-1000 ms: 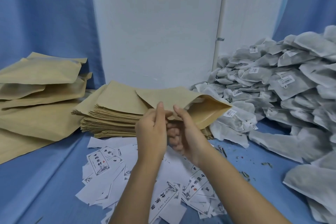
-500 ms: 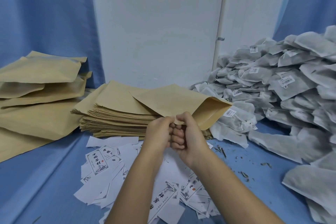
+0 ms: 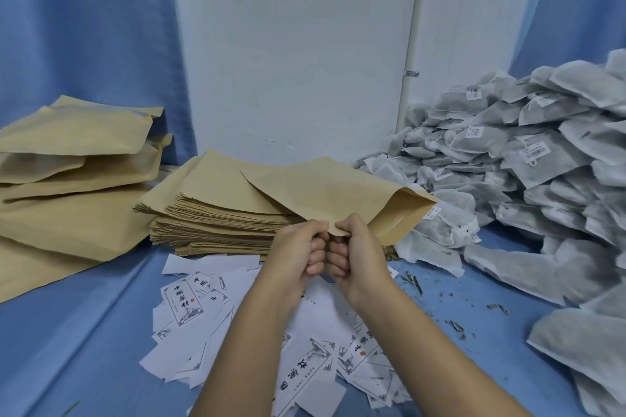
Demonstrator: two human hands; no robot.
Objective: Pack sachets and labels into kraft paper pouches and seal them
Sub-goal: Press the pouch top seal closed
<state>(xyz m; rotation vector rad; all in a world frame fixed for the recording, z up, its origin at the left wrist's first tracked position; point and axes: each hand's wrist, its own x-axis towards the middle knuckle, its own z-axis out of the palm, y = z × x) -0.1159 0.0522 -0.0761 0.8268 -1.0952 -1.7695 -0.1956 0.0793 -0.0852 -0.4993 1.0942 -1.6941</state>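
The kraft pouch [image 3: 332, 193] is pinched at its near edge by the left hand [image 3: 298, 247] and right hand [image 3: 359, 254]. Chinese characters, apparently 中國藥材, are printed on the labels [image 3: 184, 303].

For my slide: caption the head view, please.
Left hand and right hand pinch a kraft pouch above scattered labels, sachets heaped right.

One tan kraft pouch [image 3: 325, 193] is held up at centre, its mouth apparently gaping toward 3 o'clock. Flat pouches [image 3: 210, 213] stack at 9 o'clock, grey sachets [image 3: 508, 162] heap at 3 o'clock, and white printed labels [image 3: 189, 301] lie scattered at 6 o'clock.
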